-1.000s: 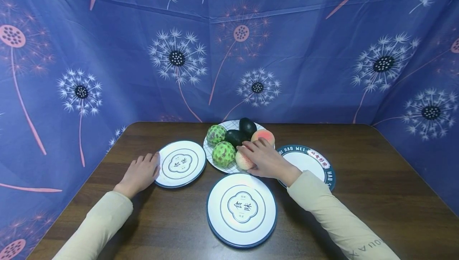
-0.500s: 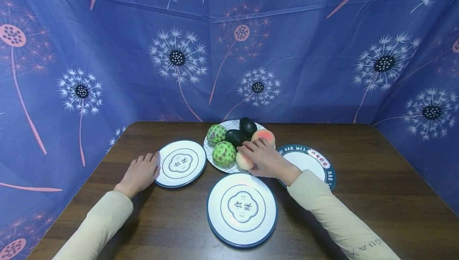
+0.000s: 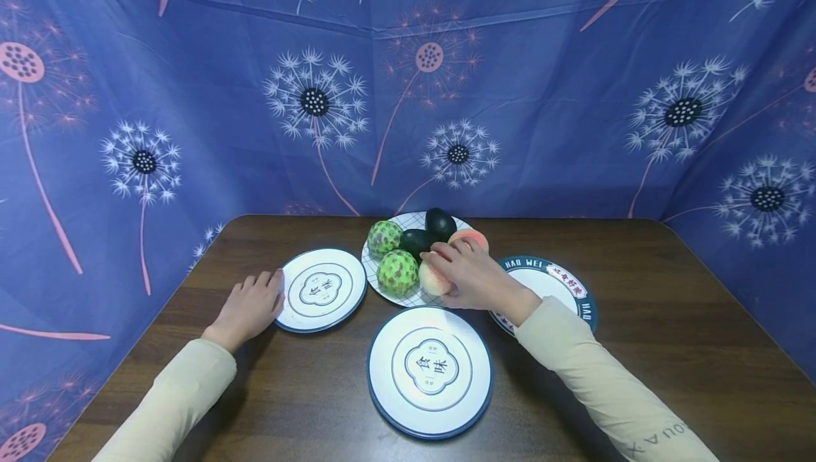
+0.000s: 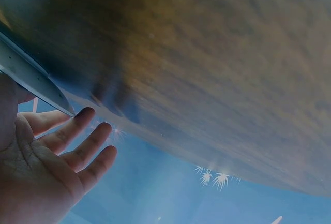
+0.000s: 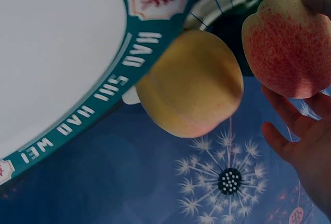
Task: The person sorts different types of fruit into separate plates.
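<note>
At the back of the table a checked plate (image 3: pixel 372 279) bears fruit. My right hand (image 3: pixel 478 279) grips a pale, red-speckled peach (image 3: pixel 435 280) at that plate's front; in the right wrist view the thumb and fingers lie on opposite sides of this peach (image 5: pixel 287 45). Another peach (image 3: pixel 477 237), partly hidden by the hand, is beside it. My left hand (image 3: pixel 250 306) is at the left rim of a white plate (image 3: pixel 299 317) with a dark edge. In the left wrist view its fingers (image 4: pixel 90 149) are extended and spread, close to the plate rim (image 4: pixel 39 87).
Two green, dark-spotted round fruits (image 3: pixel 398 273) and two dark avocado-like fruits (image 3: pixel 440 224) share the checked plate. A white, blue-edged plate (image 3: pixel 430 416) stands at the front middle of the brown table (image 3: pixel 688 320). A green-rimmed plate (image 3: pixel 542 288) lies right, partly under my right forearm.
My right hand and forearm have shifted slightly up and to the right, uncovering more of the green-rimmed plate's near left edge. The left hand stays in place.
</note>
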Tool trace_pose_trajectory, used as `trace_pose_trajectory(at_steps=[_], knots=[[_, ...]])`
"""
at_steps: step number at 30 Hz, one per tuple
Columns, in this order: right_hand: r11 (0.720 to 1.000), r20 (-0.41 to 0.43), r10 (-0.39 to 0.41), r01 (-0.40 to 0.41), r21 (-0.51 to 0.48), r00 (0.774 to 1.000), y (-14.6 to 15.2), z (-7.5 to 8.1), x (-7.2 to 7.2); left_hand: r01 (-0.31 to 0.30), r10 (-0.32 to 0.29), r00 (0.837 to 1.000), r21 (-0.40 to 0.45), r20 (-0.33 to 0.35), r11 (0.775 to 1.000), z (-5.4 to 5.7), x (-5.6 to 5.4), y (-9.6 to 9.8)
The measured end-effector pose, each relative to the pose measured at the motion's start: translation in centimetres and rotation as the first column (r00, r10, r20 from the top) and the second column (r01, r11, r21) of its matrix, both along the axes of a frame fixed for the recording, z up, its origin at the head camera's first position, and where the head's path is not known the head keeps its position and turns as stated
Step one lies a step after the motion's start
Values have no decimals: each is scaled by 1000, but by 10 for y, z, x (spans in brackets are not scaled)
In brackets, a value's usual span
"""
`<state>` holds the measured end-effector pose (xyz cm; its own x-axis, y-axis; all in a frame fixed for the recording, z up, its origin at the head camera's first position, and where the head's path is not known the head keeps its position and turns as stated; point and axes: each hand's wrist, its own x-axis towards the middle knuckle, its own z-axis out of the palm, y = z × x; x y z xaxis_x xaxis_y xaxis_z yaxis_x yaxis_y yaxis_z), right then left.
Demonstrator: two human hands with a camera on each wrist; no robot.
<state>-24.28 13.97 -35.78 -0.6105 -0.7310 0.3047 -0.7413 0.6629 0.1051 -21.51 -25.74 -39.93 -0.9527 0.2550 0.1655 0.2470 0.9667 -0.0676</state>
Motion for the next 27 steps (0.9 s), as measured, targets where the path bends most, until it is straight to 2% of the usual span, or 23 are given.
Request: trace_pose_trajectory(at_steps=[6, 16, 22, 27], knots=[[999, -9, 11, -12, -41, 1000, -3, 13, 1, 2, -2, 1000, 7, -3, 1000, 0, 0, -1], [1000, -64, 4, -5, -26, 998, -17, 33, 1, 3, -3, 1000, 8, -10, 1000, -1, 0, -1], [998, -62, 46, -49, -47, 997, -29, 40, -1, 6, -6, 1000, 2, -12, 1000, 0, 0, -1], [999, -53, 48, -49, -19, 997, -42, 43, -3, 6, -6, 1000, 0, -7, 1000, 0, 0, -1]])
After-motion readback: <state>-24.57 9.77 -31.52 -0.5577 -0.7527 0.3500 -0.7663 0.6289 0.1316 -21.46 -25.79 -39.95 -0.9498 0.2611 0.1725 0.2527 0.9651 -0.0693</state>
